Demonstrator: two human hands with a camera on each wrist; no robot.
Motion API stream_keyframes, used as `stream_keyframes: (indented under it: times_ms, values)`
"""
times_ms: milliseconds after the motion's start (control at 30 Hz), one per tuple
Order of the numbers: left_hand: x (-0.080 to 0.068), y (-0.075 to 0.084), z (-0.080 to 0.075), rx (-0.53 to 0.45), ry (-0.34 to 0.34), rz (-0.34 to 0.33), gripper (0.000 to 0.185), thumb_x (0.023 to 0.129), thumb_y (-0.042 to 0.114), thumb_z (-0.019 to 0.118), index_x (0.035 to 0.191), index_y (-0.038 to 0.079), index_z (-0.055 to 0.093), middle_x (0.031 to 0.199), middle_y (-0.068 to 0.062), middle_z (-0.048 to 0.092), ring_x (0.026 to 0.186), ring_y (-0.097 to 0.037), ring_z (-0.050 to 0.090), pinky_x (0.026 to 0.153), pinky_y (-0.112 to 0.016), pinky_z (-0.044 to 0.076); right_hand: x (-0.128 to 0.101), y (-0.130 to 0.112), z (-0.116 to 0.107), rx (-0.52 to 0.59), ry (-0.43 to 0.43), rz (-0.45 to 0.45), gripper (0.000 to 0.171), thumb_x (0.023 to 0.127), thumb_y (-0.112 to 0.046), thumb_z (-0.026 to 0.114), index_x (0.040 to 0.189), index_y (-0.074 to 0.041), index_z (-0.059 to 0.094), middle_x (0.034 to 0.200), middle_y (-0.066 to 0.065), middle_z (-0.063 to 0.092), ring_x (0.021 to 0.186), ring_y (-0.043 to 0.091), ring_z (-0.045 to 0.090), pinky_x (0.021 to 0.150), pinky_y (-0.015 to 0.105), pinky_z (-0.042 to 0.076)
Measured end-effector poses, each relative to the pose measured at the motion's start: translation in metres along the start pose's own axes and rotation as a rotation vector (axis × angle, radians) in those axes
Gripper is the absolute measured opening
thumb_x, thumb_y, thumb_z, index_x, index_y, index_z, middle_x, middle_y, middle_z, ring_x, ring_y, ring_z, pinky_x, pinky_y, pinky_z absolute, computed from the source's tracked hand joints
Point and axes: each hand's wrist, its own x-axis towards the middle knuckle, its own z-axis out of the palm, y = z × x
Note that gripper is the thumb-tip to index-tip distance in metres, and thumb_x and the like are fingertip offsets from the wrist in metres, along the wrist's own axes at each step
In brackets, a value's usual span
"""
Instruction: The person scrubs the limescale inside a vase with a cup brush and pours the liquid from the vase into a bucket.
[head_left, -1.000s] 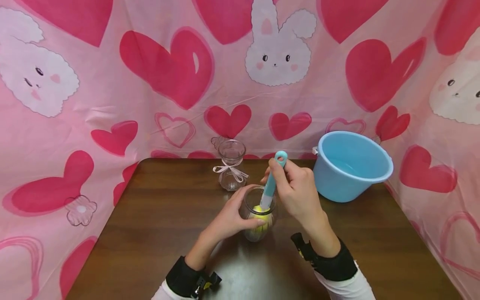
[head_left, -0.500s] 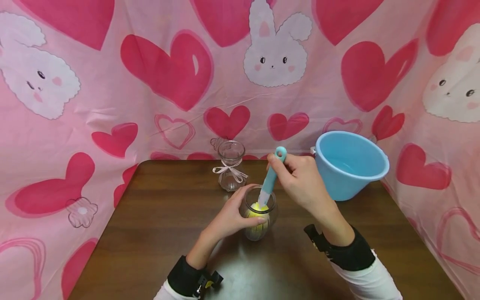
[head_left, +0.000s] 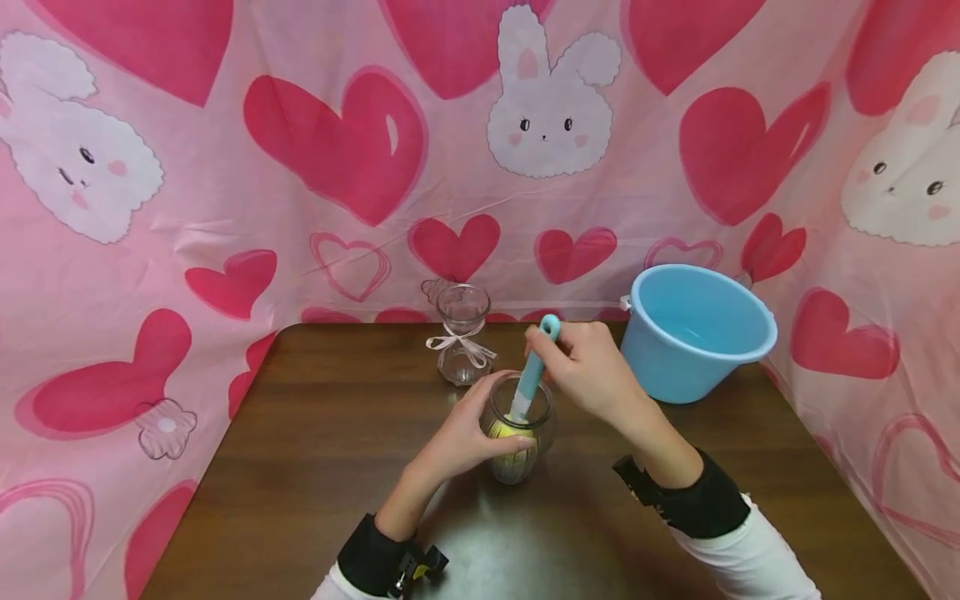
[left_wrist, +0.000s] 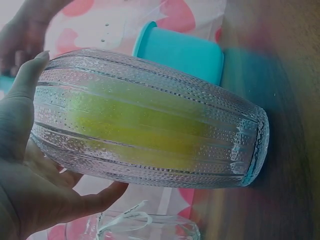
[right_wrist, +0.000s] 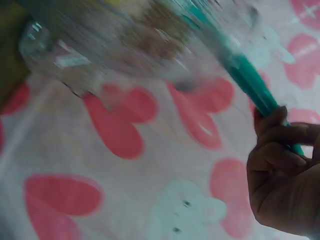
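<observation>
A round ribbed glass jar (head_left: 517, 437) stands on the dark wooden table (head_left: 315, 467). My left hand (head_left: 468, 433) grips its side, thumb and fingers curled round the glass (left_wrist: 150, 130). My right hand (head_left: 588, 371) holds the teal handle of a bottle brush (head_left: 534, 367) and its yellow sponge head (head_left: 510, 431) is down inside the jar. In the left wrist view the yellow sponge (left_wrist: 135, 130) shows through the beaded glass. In the blurred right wrist view the fingers (right_wrist: 277, 165) wrap the teal handle (right_wrist: 250, 82).
A small clear glass vase (head_left: 462, 333) with a white ribbon bow stands behind the jar. A light blue plastic bucket (head_left: 693, 329) sits at the table's back right. Pink cloth with hearts and bunnies (head_left: 337, 142) hangs behind and at both sides.
My right hand has moved the brush down and leftward, pushing its handle lower into the jar. The left hand keeps the same grip on the jar.
</observation>
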Motion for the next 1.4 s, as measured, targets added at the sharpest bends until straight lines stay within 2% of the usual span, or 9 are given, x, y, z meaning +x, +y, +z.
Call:
stream_keyframes:
  times_ms: [67,167,433,700,833,967,1033,1233,1400]
  values:
    - [0.0,0.0,0.0,-0.006,-0.001,-0.007,0.086,0.079,0.033,0.092,0.152,0.024,0.047,0.147,0.001,0.051,0.136,-0.019,0.049,0.112,-0.053,0.04,0.001,-0.008,-0.01,0.037,0.063,-0.023,0.029,0.104,-0.022,0.061,0.082,-0.01,0.076,0.058,-0.005,0.059,0.051,0.015,0.054,0.045,0.032,0.04]
    - [-0.001,0.0,0.0,-0.012,-0.001,-0.015,0.086,0.079,0.034,0.092,0.151,0.024,0.047,0.145,0.001,0.052,0.133,-0.021,0.05,0.111,-0.052,0.041,0.0,-0.014,-0.016,0.064,0.104,-0.024,0.028,0.104,-0.021,0.061,0.084,-0.009,0.076,0.06,-0.003,0.06,0.051,0.017,0.054,0.044,0.032,0.041]
    - [-0.001,0.002,0.0,-0.009,0.002,-0.01,0.085,0.081,0.031,0.091,0.152,0.023,0.047,0.149,-0.001,0.051,0.135,-0.022,0.05,0.111,-0.054,0.041,-0.007,0.0,0.008,0.013,-0.009,-0.036,0.038,0.104,-0.023,0.06,0.068,-0.014,0.064,0.053,-0.008,0.047,0.045,0.009,0.043,0.042,0.028,0.035]
    - [0.001,0.004,-0.002,-0.022,-0.003,-0.015,0.085,0.08,0.032,0.091,0.152,0.023,0.046,0.144,0.0,0.053,0.122,-0.02,0.055,0.102,-0.045,0.046,-0.009,-0.015,-0.019,0.144,0.104,-0.011,0.021,0.104,-0.018,0.063,0.091,-0.007,0.075,0.061,-0.001,0.061,0.047,0.02,0.057,0.044,0.032,0.047]
    - [-0.001,0.001,0.0,-0.012,-0.004,-0.011,0.085,0.08,0.033,0.091,0.151,0.024,0.046,0.145,0.001,0.052,0.122,-0.019,0.055,0.101,-0.044,0.048,-0.013,-0.008,-0.009,0.114,0.023,0.032,0.02,0.104,-0.02,0.062,0.091,-0.01,0.074,0.059,-0.005,0.058,0.047,0.018,0.055,0.045,0.032,0.046]
    - [-0.003,-0.001,0.002,-0.024,-0.009,0.001,0.085,0.081,0.031,0.091,0.152,0.024,0.045,0.147,0.001,0.051,0.126,-0.02,0.055,0.103,-0.045,0.049,-0.017,-0.001,0.005,0.051,-0.059,0.008,0.018,0.103,-0.019,0.061,0.091,-0.012,0.072,0.058,-0.011,0.052,0.047,0.009,0.051,0.045,0.028,0.045]
    - [-0.003,-0.001,0.002,-0.032,-0.005,-0.005,0.085,0.081,0.03,0.091,0.152,0.025,0.046,0.147,0.002,0.05,0.127,-0.019,0.054,0.104,-0.046,0.048,-0.018,-0.001,0.006,0.044,-0.019,-0.031,0.016,0.102,-0.018,0.062,0.092,-0.011,0.072,0.058,-0.012,0.052,0.048,0.007,0.049,0.045,0.028,0.043]
    - [-0.002,-0.001,0.002,-0.017,0.009,-0.022,0.085,0.079,0.035,0.091,0.151,0.025,0.047,0.143,0.003,0.053,0.122,-0.018,0.055,0.103,-0.045,0.047,-0.017,-0.011,-0.008,0.071,0.221,-0.131,0.014,0.101,-0.011,0.062,0.095,-0.008,0.075,0.064,-0.008,0.06,0.052,0.009,0.053,0.046,0.029,0.043]
    - [-0.001,0.0,0.002,-0.03,-0.001,-0.002,0.086,0.08,0.033,0.091,0.152,0.022,0.046,0.144,0.003,0.053,0.124,-0.019,0.055,0.103,-0.044,0.048,-0.019,-0.005,0.007,-0.013,0.141,-0.139,0.014,0.102,-0.013,0.061,0.095,-0.007,0.073,0.061,-0.011,0.049,0.051,0.005,0.043,0.047,0.026,0.04]
